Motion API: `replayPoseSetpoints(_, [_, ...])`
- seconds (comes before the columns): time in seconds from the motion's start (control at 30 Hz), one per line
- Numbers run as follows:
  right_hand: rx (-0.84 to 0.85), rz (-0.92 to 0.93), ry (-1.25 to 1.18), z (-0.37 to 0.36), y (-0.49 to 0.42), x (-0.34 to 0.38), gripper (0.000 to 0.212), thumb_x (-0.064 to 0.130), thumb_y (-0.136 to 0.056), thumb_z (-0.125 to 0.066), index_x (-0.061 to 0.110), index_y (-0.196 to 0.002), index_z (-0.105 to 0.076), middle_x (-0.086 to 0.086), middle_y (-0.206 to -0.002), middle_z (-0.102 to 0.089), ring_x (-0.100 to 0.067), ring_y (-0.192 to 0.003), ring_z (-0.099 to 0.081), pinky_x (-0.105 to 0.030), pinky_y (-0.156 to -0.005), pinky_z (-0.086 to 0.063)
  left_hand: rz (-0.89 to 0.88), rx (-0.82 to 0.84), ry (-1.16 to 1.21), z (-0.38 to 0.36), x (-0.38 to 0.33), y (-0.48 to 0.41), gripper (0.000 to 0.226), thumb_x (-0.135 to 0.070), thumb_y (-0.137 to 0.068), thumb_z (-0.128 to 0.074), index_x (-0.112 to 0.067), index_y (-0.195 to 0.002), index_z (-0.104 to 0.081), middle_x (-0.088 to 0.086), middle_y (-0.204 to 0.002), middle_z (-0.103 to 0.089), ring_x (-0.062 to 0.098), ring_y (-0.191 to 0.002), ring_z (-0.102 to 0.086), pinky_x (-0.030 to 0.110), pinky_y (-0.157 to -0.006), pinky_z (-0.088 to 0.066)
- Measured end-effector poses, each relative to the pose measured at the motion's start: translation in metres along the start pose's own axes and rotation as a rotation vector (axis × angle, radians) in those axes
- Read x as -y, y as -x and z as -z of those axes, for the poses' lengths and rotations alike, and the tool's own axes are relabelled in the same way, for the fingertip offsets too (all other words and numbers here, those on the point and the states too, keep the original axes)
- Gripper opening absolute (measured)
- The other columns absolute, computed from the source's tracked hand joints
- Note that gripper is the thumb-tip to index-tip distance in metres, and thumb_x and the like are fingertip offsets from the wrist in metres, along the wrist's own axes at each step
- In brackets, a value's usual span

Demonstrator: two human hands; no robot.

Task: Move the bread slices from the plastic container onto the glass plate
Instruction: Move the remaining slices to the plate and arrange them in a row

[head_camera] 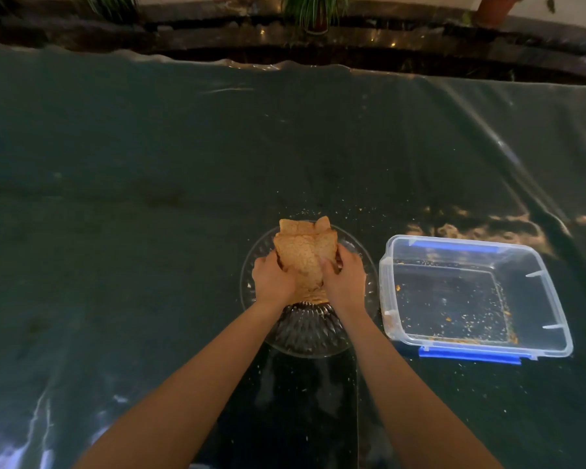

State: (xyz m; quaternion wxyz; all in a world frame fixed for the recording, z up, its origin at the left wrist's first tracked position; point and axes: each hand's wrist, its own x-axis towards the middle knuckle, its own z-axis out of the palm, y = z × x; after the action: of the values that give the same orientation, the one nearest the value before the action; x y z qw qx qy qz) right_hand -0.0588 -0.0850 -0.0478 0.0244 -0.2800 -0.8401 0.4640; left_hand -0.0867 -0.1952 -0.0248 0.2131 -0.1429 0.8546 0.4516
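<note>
A stack of brown bread slices [303,250] rests over the far half of the round patterned glass plate [307,333]. My left hand [272,278] grips the stack's left side and my right hand [345,280] grips its right side. To the right of the plate stands the clear plastic container [552,292] with blue clips. It holds only crumbs.
A dark green plastic-covered table [149,198] carries everything, with crumbs scattered around the plate and the container. A dark ledge [352,38] with potted plants [313,11] runs along the far edge.
</note>
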Motion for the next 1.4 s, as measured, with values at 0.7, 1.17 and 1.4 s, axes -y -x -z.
replayPoseSetpoints(0.7, [-0.129,0.035,0.035,0.001,0.022,-0.013,0.031,0.02,-0.089,-0.056,0.007,-0.117,-0.058,-0.01,-0.116,-0.057,-0.02,-0.104,-0.056,-0.026,-0.089,-0.045,-0.103,-0.065,-0.035,-0.001,0.009,0.017,0.023,-0.014,-0.086,-0.054,-0.003,-0.103,-0.064,0.015,-0.113,-0.061,0.023,-0.093,-0.058,0.028,-0.08,-0.045])
replayPoseSetpoints(1.17, [-0.093,0.014,0.139,-0.007,0.022,-0.02,0.035,0.024,-0.09,-0.055,0.006,-0.121,-0.055,-0.014,-0.123,-0.049,-0.027,-0.11,-0.051,-0.025,-0.087,-0.039,-0.079,-0.086,-0.169,-0.003,0.014,0.015,0.049,-0.014,-0.087,-0.054,-0.004,-0.135,-0.049,0.017,-0.13,-0.046,0.032,-0.115,-0.053,0.04,-0.098,-0.047])
replayPoseSetpoints(1.4, [-0.149,0.043,0.104,-0.005,0.033,-0.022,0.037,0.03,-0.09,-0.055,0.015,-0.124,-0.053,-0.007,-0.119,-0.054,-0.02,-0.102,-0.059,-0.026,-0.086,-0.047,-0.146,-0.171,-0.068,0.0,0.019,0.028,0.048,-0.013,-0.088,-0.051,-0.012,-0.135,-0.049,0.013,-0.127,-0.054,0.026,-0.112,-0.056,0.027,-0.083,-0.04])
